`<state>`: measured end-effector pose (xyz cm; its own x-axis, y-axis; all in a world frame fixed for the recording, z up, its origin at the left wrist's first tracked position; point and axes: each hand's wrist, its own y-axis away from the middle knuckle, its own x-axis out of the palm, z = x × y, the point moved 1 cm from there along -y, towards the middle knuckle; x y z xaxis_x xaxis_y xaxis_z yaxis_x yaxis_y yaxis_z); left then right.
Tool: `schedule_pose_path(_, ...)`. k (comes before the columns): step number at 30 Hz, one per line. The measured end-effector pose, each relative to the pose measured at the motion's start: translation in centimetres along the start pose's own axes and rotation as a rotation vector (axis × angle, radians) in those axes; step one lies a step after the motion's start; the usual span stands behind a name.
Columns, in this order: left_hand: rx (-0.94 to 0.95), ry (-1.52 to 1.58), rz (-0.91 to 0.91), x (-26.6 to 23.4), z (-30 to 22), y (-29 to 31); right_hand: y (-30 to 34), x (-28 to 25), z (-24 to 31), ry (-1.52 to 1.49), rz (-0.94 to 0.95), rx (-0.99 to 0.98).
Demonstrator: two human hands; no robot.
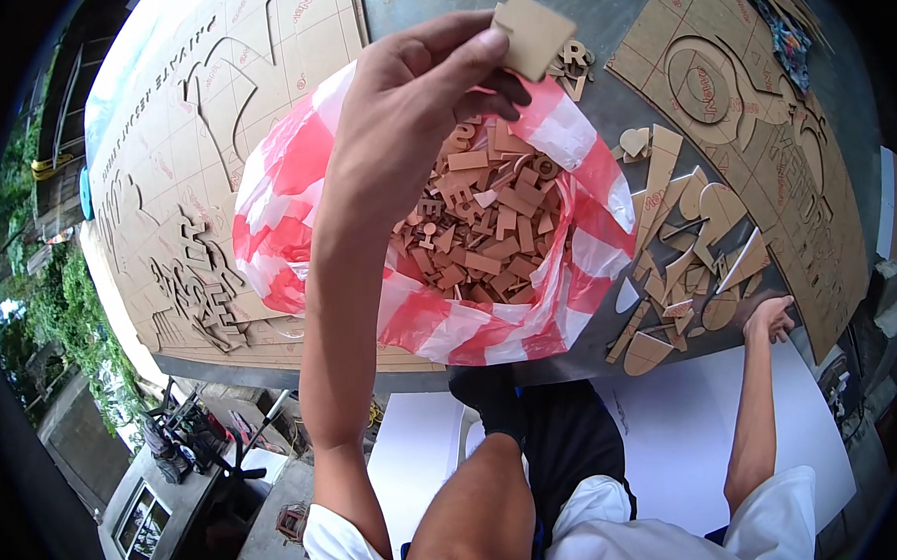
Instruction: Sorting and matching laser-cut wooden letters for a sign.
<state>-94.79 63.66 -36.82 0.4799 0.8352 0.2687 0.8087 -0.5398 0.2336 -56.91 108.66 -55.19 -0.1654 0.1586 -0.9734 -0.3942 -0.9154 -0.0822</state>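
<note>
My left hand [410,86] is raised over the far side of a red-and-white striped plastic bag [451,330]. Between its thumb and fingers it pinches a flat tan board piece [535,36], roughly square. Inside the wide-mouthed bag lies a heap of small brown cut-outs [482,243], some shaped like letters and many plain rectangles. My right hand [770,318] rests low at the table's near right edge, its fingers stretched out and slightly blurred, with nothing seen in them. Beside it is a pile of tan offcuts [693,269], some rounded and some pointed.
Large brown sheets with cut shapes lie left [161,122] and right [699,49] on the dark table [407,7]. Loose letter pieces [199,286] are stacked at left, and a few letters [574,69] sit beyond the bag. A white board [694,409] lies below the near edge.
</note>
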Motion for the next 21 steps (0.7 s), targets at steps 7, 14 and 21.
schedule_pose_path(7, -0.112, -0.379, 0.046, -0.2, 3.8, 1.9, -0.3, 0.1, -0.2, -0.022, 0.005, 0.02)
schedule_pose_path(14, 0.277, -1.308, -0.129, -2.8, 9.1, 4.4, -0.3, 0.0, 0.0, -0.038, -0.008, 0.01)
schedule_pose_path(21, -0.033, -1.301, 0.009, -0.3, 5.3, 4.5, -1.2, 0.6, -0.8, -0.034, -0.011, 0.002)
